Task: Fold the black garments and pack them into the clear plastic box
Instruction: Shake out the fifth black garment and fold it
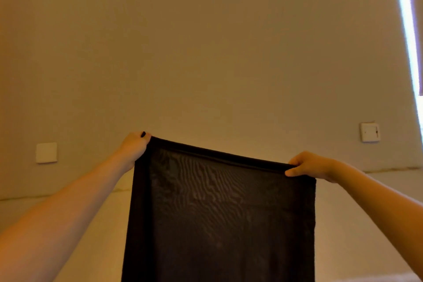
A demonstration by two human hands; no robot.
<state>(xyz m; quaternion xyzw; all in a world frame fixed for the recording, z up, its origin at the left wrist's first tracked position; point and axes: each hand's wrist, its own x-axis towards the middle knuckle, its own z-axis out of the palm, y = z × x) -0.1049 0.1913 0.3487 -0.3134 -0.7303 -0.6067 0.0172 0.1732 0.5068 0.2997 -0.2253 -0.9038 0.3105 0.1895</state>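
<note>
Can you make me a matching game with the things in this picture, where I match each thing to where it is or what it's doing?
Things:
1. left hand
2. right hand
3. black garment
4. wall switch

Places or states:
A. hangs down, see-through, stretched between two hands
B. on the wall at the far right
C. grips the higher top corner of the cloth
D. pinches the lower top corner of the cloth

Right pairs: 1-C, 2-D, 3-A, 4-B
</note>
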